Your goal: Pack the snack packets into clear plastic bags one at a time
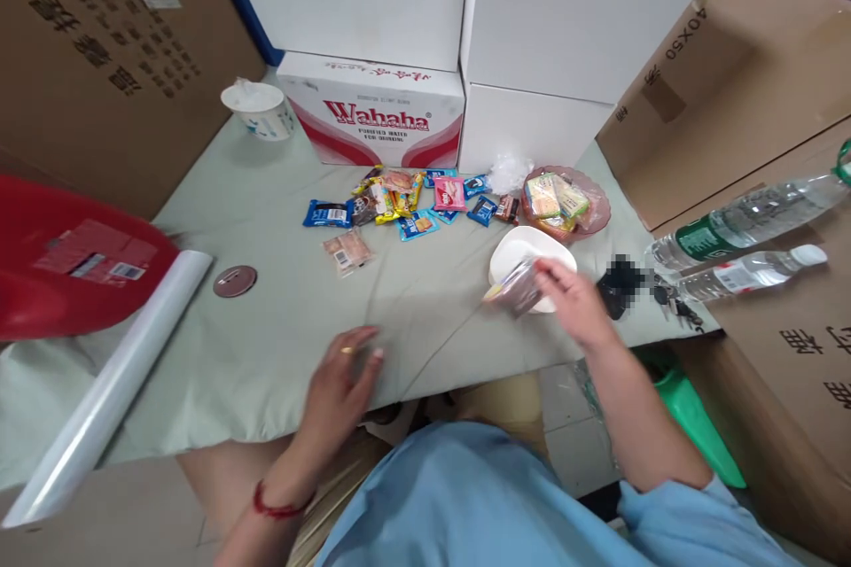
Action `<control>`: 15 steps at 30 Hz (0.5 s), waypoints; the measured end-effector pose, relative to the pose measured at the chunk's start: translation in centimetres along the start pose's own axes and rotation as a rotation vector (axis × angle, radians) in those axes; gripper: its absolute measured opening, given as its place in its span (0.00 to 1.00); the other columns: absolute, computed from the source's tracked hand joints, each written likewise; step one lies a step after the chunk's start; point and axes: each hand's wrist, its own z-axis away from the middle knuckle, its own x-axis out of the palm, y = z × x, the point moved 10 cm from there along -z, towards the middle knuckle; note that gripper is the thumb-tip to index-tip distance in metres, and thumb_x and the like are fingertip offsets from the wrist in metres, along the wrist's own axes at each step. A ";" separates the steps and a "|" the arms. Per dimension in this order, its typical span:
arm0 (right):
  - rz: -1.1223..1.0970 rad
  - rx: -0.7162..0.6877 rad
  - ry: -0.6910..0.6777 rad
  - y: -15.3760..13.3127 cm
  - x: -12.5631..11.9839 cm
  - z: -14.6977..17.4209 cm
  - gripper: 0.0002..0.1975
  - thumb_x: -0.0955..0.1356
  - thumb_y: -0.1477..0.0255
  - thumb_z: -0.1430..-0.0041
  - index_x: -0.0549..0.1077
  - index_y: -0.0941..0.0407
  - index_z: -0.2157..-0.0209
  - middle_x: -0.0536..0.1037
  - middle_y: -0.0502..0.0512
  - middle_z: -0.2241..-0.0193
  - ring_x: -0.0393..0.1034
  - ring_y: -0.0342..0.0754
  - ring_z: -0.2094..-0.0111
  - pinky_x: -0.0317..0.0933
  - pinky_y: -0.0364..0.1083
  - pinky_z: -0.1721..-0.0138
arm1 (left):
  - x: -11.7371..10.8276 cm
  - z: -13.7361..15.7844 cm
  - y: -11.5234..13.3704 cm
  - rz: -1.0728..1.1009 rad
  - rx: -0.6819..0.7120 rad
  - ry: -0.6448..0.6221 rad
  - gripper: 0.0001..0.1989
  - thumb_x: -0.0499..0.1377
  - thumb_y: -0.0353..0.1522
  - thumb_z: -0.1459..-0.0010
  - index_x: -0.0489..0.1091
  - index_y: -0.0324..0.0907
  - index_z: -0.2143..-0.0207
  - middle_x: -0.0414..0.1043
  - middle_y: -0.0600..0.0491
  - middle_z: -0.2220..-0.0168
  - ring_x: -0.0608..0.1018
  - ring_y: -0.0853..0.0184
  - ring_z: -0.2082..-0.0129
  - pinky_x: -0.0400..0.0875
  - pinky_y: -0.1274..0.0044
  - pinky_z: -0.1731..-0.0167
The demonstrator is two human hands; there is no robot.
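In the head view, the right hand (565, 294) is clamping a wrapped packet (515, 288) between thumb and fingers; the packet is blurring and is hanging over the front part of a white dish (526, 241), though whether it is touching the dish I cannot tell. The left hand (342, 376) is hovering or resting near the front edge of the table (412, 319), its thumb and fingers standing apart and gripping nothing visible. Beyond it, a lone pale pink packet (347, 252) is lying in front of a pile of colourful snacks (399, 190), which is spreading before the Wahaha box (386, 120). Behind the dish, a pink bowl (602, 211) is holding more wrapped snacks. A brown disc (235, 281) is lying on the left, near a long white roll (110, 394), while a paper cup (266, 120) is standing farther back, beside the box.
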 end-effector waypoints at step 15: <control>0.785 0.338 0.333 11.3 -15.3 -16.2 0.13 0.64 0.75 0.36 0.80 0.60 0.56 0.82 0.69 0.61 0.72 0.62 0.49 0.61 0.61 0.44 | -6.6 -1.6 -6.0 -0.397 -0.147 0.293 0.05 0.54 0.41 0.44 0.66 0.53 0.70 0.72 0.53 0.67 0.74 0.48 0.58 0.69 0.46 0.44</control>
